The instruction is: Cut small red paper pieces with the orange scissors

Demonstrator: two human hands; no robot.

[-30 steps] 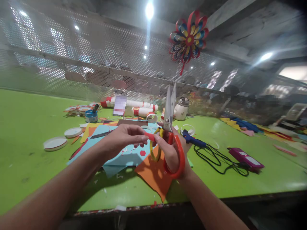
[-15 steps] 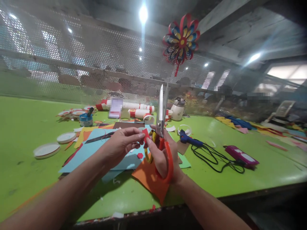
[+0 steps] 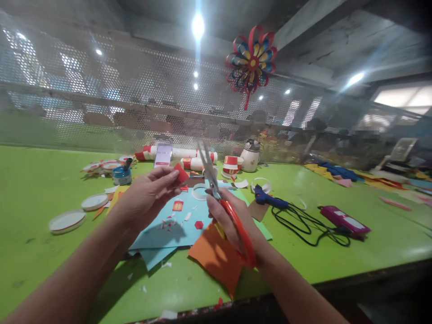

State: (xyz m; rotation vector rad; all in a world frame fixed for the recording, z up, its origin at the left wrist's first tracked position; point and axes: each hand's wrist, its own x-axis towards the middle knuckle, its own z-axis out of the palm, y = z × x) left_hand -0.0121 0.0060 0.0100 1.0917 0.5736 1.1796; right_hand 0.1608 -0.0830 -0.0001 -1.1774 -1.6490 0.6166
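Two holds: red paper [image 3: 181, 173] pinched by left hand [image 3: 146, 192], edges presumably freed; scissors [image 3: 212, 183] clasped in curled right hand [image 3: 248, 219]; scraps [image 3: 168, 222] apparently caught below on blue sheet [image 3: 184, 235].

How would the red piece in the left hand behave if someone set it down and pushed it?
The red piece is probably fairly stiff: it juts from the left hand without visible sagging. It looks small, so likely very light. Its flat shape suggests sliding rather than rolling.
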